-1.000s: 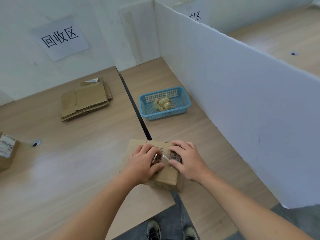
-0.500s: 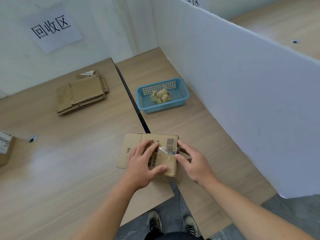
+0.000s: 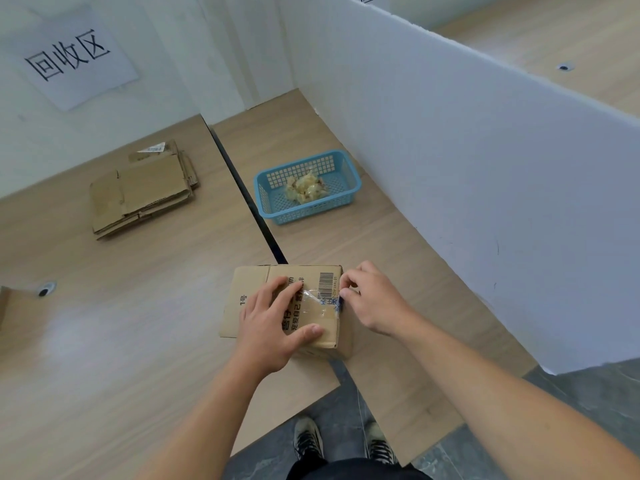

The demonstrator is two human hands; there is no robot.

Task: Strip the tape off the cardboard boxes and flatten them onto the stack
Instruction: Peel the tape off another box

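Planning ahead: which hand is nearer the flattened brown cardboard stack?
Left. The left hand lies on the small brown box, toward the stack; the right hand pinches tape at the box's right edge.

L wood table: flattened cardboard stack at far side, cable grommet + part of second box at L edge. R table: blue basket. Taped box straddles dark gap btw tables, near front edge.

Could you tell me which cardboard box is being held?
The near barcoded box: left hand presses it, right hand pinches its tape; the flattened stack lies untouched.
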